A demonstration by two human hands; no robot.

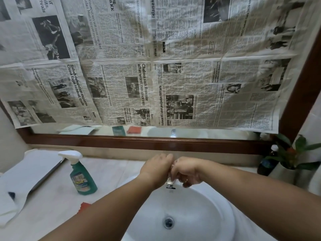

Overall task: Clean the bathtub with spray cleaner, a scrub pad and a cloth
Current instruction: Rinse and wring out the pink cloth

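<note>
While both bare forearms reached forward over the round white ceramic basin [208,206], the left hand [156,168] and the right hand [186,171] met close together at the small chrome tap [169,182], knuckles up and fingers curled downward. The hands were blurred and overlapped the tap, so I cannot tell whether either one gripped it, held something else, or held nothing. The green plastic spray cleaner bottle with a white trigger head [83,178] stood upright on the pale stone counter [112,171], left of the basin and well apart from both hands. A flat red piece [84,206], pad or cloth I cannot tell, lay on the counter, partly hidden by the left forearm. Behind the tap ran a dark wooden mirror frame [156,140], its glass covered almost wholly by taped sheets of newspaper [156,75]. A green leafy potted plant [291,153] and a dark bottle [267,164] stood in the right corner.
</note>
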